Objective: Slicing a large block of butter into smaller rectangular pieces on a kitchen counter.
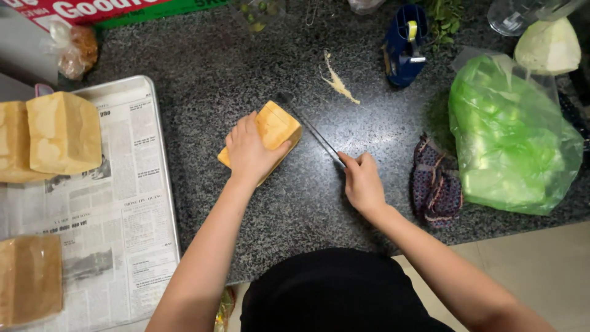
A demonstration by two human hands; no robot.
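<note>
A yellow-orange block of tofu-like food (276, 126) lies on the dark speckled stone counter (307, 209). My left hand (249, 150) rests on top of it and holds it down. My right hand (362, 181) grips the handle of a long dark knife (310, 129). The blade runs up and left along the right side of the block, with its tip just past the block's far corner.
A metal tray (163, 172) lined with newspaper at the left carries three more blocks (61, 132). A green plastic bag (510, 138), a half cabbage (549, 46), a patterned cloth (435, 181), a blue holder (404, 46) and a small scrap (338, 80) lie on the counter.
</note>
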